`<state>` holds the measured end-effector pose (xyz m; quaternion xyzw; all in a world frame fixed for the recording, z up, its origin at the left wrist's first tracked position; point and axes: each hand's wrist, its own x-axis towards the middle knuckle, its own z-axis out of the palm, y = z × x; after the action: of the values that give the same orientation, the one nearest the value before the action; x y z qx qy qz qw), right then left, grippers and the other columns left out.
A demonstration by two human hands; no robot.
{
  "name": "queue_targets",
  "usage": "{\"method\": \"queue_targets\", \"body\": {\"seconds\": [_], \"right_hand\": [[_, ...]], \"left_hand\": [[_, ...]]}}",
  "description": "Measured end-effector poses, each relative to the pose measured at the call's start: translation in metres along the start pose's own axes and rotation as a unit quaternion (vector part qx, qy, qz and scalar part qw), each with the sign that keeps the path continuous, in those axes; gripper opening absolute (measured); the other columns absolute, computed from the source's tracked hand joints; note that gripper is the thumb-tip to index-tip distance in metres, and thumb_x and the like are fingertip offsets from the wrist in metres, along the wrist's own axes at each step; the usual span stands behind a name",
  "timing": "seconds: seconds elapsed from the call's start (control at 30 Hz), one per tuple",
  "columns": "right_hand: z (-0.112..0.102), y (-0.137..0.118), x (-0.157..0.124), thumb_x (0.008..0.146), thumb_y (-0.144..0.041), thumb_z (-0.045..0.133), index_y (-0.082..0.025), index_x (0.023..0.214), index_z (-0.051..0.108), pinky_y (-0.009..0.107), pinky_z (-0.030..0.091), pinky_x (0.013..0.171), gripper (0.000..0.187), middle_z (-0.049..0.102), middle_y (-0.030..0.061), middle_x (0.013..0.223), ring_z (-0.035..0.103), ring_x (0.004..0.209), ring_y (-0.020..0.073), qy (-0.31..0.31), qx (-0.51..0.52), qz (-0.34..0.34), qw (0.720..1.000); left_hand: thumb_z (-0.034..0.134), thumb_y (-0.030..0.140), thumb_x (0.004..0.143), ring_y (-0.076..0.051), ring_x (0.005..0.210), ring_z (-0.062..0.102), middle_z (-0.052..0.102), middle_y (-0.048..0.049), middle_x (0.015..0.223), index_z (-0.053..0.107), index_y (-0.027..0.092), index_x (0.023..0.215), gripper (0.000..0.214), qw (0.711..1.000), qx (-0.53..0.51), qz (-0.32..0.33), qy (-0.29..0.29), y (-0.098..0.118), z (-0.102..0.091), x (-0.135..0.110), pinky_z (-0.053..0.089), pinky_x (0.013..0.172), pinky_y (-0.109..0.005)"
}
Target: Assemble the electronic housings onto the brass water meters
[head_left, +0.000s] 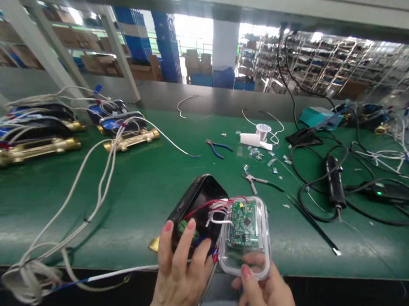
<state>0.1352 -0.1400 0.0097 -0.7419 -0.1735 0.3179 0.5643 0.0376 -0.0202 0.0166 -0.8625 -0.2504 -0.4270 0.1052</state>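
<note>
Two grips: left hand (182,284) fingers wrap black housing (198,202), right hand (266,292) clear case (245,260), over green workbench (139,198)

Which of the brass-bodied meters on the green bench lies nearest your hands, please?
The brass meter at the row's right end, closest to your left hand; the others lie further left.

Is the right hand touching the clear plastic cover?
Touching. The head view shows the right hand holding the clear plastic cover by its lower edge.
</note>
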Motion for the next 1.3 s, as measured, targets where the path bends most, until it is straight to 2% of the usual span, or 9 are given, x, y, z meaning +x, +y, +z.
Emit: {"method": "queue_targets", "body": {"seconds": [0.2, 0.37, 0.53, 0.63, 0.73, 0.9, 1.0, 1.1, 1.3], "right_hand": [[-0.049, -0.031, 0.027, 0.077, -0.069, 0.049, -0.013, 0.089, 0.055, 0.016, 0.027, 0.031, 0.057, 0.064, 0.0045, 0.054, 0.054, 0.036, 0.0111, -0.063, 0.021, 0.048, 0.997], [-0.078, -0.029, 0.039, 0.078, -0.070, 0.047, -0.014, 0.087, 0.054, 0.016, 0.028, 0.031, 0.057, 0.064, 0.0041, 0.055, 0.051, 0.033, 0.0097, -0.113, -0.025, 0.078, 0.990], [-0.074, -0.024, 0.032, 0.078, -0.068, 0.048, -0.015, 0.082, 0.055, 0.016, 0.027, 0.031, 0.054, 0.061, 0.0018, 0.052, 0.049, 0.032, 0.0086, -0.080, -0.038, 0.061, 0.994], [-0.067, -0.022, 0.028, 0.080, -0.067, 0.047, -0.015, 0.084, 0.055, 0.016, 0.027, 0.031, 0.053, 0.060, 0.0010, 0.049, 0.048, 0.032, 0.0087, -0.066, -0.025, 0.061, 0.996], [-0.062, -0.018, 0.024, 0.083, -0.064, 0.045, -0.015, 0.086, 0.055, 0.014, 0.025, 0.032, 0.051, 0.058, -0.0003, 0.046, 0.042, 0.030, 0.0063, -0.041, -0.010, 0.053, 0.998], [-0.061, -0.013, 0.018, 0.082, -0.065, 0.047, -0.014, 0.083, 0.057, 0.015, 0.021, 0.032, 0.051, 0.058, 0.0005, 0.047, 0.041, 0.030, 0.0055, -0.037, 0.003, 0.069, 0.997], [-0.064, -0.011, 0.019, 0.082, -0.064, 0.049, -0.014, 0.079, 0.056, 0.017, 0.030, 0.036, 0.050, 0.063, 0.0037, 0.056, 0.051, 0.036, 0.0083, -0.047, -0.003, 0.068, 0.997], [-0.066, -0.007, 0.020, 0.083, -0.063, 0.048, -0.015, 0.075, 0.055, 0.019, 0.037, 0.041, 0.049, 0.063, 0.0032, 0.057, 0.054, 0.039, 0.0099, -0.064, -0.023, 0.065, 0.996], [-0.079, -0.008, 0.023, 0.085, -0.068, 0.038, -0.018, 0.070, 0.056, 0.022, 0.038, 0.041, 0.055, 0.061, 0.0018, 0.054, 0.054, 0.039, 0.0123, -0.113, -0.147, 0.067, 0.980]], "left_hand": [[0.066, 0.009, 0.076, -0.045, 0.139, 0.011, 0.030, -0.0104, 0.149, 0.062, 0.017, 0.104, 0.029, 0.998, -0.029, 0.018, -0.046, 0.002, -0.002, -0.004, 0.026, 0.111, -0.059], [0.062, 0.004, 0.075, -0.038, 0.142, 0.006, 0.018, -0.0059, 0.156, 0.060, 0.021, 0.118, 0.046, 0.997, -0.013, 0.014, -0.073, 0.011, -0.004, -0.004, 0.013, 0.116, -0.054], [0.046, 0.013, 0.087, -0.020, 0.134, 0.033, 0.038, -0.0017, 0.148, 0.053, 0.018, 0.130, 0.043, 0.987, -0.041, 0.111, -0.109, 0.030, -0.013, 0.010, 0.016, 0.115, -0.035], [0.044, 0.021, 0.092, -0.019, 0.114, 0.050, 0.057, -0.0039, 0.132, 0.055, 0.017, 0.127, 0.037, 0.981, -0.020, 0.108, -0.159, 0.041, -0.011, 0.022, 0.027, 0.103, -0.033], [0.039, 0.034, 0.097, -0.021, 0.093, 0.059, 0.068, -0.0074, 0.110, 0.061, 0.014, 0.118, 0.036, 0.982, -0.022, 0.090, -0.162, 0.047, -0.007, 0.026, 0.039, 0.082, -0.033], [0.029, 0.036, 0.098, -0.020, 0.079, 0.064, 0.065, -0.0114, 0.104, 0.059, 0.013, 0.106, 0.039, 0.979, -0.003, 0.039, -0.200, 0.055, -0.008, 0.016, 0.048, 0.063, -0.031], [0.030, 0.035, 0.098, -0.018, 0.078, 0.065, 0.062, -0.0097, 0.099, 0.054, 0.013, 0.106, 0.033, 0.970, -0.021, -0.020, -0.243, 0.061, -0.011, 0.008, 0.050, 0.054, -0.025], [0.033, 0.034, 0.098, -0.017, 0.081, 0.065, 0.059, -0.0074, 0.094, 0.050, 0.015, 0.107, 0.027, 0.965, -0.061, -0.050, -0.249, 0.066, -0.011, 0.002, 0.053, 0.057, -0.024], [0.035, 0.029, 0.097, -0.020, 0.088, 0.065, 0.057, -0.0074, 0.098, 0.048, 0.017, 0.111, 0.023, 0.952, -0.111, -0.082, -0.273, 0.069, -0.008, -0.003, 0.058, 0.066, -0.029]]}}
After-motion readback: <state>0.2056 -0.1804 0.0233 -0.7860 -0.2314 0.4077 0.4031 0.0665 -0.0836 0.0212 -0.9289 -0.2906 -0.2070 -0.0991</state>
